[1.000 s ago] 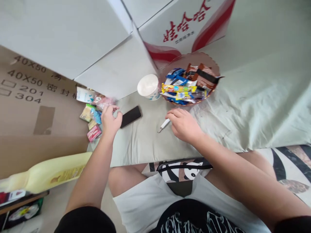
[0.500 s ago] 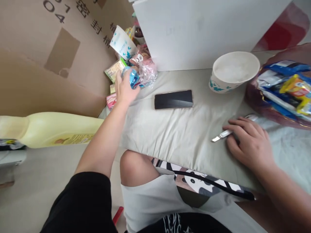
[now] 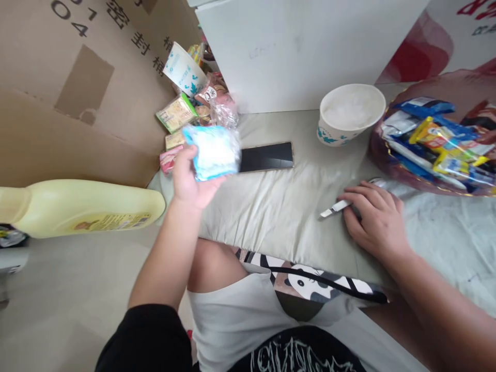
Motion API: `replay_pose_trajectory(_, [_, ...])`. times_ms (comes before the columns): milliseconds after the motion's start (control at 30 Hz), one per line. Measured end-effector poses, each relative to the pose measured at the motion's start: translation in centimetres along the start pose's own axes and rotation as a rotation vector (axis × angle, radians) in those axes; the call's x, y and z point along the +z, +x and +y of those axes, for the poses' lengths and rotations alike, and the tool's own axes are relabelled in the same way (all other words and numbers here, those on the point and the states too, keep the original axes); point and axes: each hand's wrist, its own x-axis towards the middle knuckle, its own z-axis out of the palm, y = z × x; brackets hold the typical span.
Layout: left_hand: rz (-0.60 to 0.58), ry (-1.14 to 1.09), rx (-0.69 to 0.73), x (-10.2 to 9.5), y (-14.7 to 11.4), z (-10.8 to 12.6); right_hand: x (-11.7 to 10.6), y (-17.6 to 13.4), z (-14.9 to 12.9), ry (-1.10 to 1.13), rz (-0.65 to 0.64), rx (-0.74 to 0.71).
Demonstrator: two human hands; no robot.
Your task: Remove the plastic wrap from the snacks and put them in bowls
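Observation:
My left hand (image 3: 191, 178) is closed on a blue and white plastic-wrapped packet (image 3: 216, 152), raised in front of the snack pile. The packet is blurred, so its print cannot be read. Part of a smartphone (image 3: 267, 156), lying face up on the cloth, is hidden behind it. My right hand (image 3: 374, 217) rests on the cloth with its fingers closed over a white craft knife (image 3: 341, 205). The knife's bare blade points left, away from the palm.
Small snack packets (image 3: 176, 113) and a tipped paper cup (image 3: 185, 70) are heaped against a cardboard box (image 3: 127, 103). At right stand a white paper tub (image 3: 351, 113) and a pink bowl (image 3: 387, 165) of wrapped snacks. A yellow bottle (image 3: 96, 206) is at left.
My left hand has lifted the blue packet away from the pile and turned it, showing its pale side. My right hand stays on the knife. The view has shifted slightly.

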Motion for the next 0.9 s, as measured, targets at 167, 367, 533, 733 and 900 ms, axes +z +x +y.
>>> replay_pose_trajectory(167, [-0.553, -0.456, -0.374, 6.8, -5.5, 0.3, -0.8, 0.3, -0.1, 0.051, 0.031, 0.093])
replay_pose_trajectory(367, [-0.787, -0.495, -0.448, 10.6, -6.9, -1.9, -2.0, 0.7, -0.2, 0.192, 0.119, 0.127])
replay_pose_trajectory(533, [-0.753, -0.634, -0.483, 11.5, -6.7, -2.2, -1.9, 1.0, -0.3, 0.349, 0.145, -0.027])
replay_pose_trajectory(733, [-0.924, -0.653, -0.419, 11.7, -6.8, -2.5, -1.2, 0.9, -0.7, 0.353, 0.122, -0.145])
replay_pose_trajectory(900, [-0.882, -0.572, -0.286, 11.1, -7.1, -1.9, -0.9, 0.8, -1.2, 0.299, 0.144, -0.165])
